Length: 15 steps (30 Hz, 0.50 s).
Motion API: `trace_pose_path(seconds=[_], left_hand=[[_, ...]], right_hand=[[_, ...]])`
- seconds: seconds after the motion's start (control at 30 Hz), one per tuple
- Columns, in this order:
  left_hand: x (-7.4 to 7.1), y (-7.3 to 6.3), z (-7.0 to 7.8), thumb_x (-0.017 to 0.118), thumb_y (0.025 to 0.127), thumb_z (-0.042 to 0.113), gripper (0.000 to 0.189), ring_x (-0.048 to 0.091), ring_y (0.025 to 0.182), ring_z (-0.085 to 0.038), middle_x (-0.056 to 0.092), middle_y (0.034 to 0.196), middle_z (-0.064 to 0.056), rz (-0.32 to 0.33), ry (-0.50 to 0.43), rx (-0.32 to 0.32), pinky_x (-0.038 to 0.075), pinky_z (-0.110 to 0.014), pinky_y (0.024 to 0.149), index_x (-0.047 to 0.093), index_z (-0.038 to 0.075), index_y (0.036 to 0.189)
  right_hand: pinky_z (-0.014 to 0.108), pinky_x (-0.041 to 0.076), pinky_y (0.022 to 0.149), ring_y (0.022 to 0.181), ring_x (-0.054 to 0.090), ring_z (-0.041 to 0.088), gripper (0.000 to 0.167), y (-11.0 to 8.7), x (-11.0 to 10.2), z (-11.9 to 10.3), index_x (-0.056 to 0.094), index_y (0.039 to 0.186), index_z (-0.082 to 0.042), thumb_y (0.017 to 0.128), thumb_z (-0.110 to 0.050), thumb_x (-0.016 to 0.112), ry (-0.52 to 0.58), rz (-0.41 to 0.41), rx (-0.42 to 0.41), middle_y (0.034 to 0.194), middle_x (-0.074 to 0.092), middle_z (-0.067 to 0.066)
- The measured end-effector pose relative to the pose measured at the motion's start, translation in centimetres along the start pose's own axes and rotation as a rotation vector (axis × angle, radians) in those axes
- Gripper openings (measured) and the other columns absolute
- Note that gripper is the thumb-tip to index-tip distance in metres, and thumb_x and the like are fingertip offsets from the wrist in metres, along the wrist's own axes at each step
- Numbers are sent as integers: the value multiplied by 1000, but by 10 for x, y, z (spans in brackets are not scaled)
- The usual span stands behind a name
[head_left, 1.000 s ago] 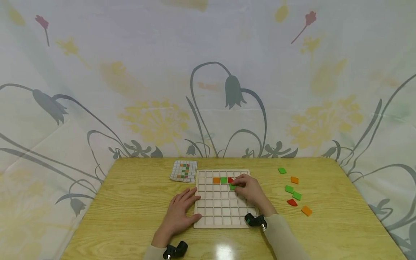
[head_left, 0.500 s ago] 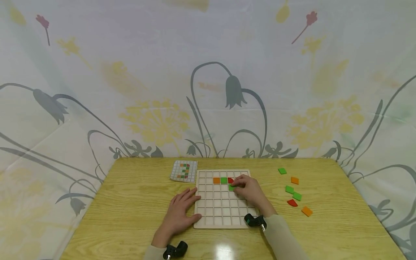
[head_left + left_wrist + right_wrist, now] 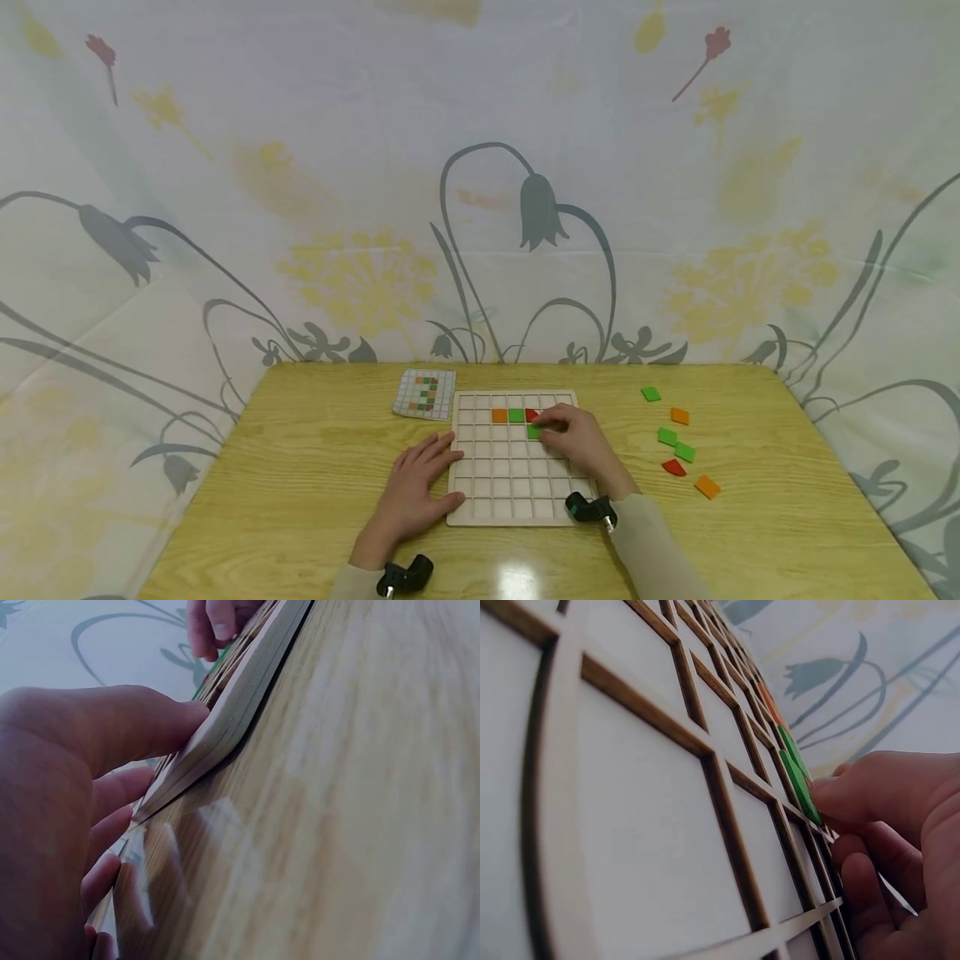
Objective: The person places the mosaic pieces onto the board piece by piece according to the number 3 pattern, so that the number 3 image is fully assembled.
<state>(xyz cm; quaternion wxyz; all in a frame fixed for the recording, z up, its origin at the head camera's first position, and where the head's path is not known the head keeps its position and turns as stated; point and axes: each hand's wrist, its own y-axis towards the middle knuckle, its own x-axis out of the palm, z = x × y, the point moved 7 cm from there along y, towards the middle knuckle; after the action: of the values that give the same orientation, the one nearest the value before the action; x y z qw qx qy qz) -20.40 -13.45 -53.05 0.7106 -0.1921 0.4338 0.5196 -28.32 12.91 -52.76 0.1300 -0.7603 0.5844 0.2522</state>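
In the head view a wooden grid board (image 3: 493, 505) lies on the table. My right hand (image 3: 576, 437) is over its upper right part, thumb and fingertips at a green square tile (image 3: 533, 432). The right wrist view has the thumb on the near end of that green tile (image 3: 798, 784), which lies at its grid cell, slightly tilted. Directly above it sits a red quarter-round tile (image 3: 531, 415), partly behind the fingers. A green tile (image 3: 516, 415) and an orange tile (image 3: 499, 416) continue that row leftward. My left hand (image 3: 415, 487) rests with spread fingers, touching the board's left edge.
A paper pattern card (image 3: 401, 402) with coloured squares lies beyond the board's left corner. Several loose tiles lie to the right, among them a red quarter-round (image 3: 674, 468), an orange square (image 3: 707, 487) and a green square (image 3: 651, 394). A patterned cloth (image 3: 480, 275) hangs behind the table.
The green tile under my right fingertips has shifted slightly left, into line with its grid cell. My left hand has stayed at the board's edge.
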Motion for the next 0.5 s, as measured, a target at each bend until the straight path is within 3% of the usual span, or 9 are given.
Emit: trace_pose_path(seconds=[0.5], left_hand=[[1,-1,1,70,86,40,56,32,144,-33,42,156,-2,37,-7,20,23,-66,108,62,17,137]], right_hand=[[32,52,77,89,62,18,19,0,-6,7,76,108,-10,91,-5,71,126,3,79,103,70,2]])
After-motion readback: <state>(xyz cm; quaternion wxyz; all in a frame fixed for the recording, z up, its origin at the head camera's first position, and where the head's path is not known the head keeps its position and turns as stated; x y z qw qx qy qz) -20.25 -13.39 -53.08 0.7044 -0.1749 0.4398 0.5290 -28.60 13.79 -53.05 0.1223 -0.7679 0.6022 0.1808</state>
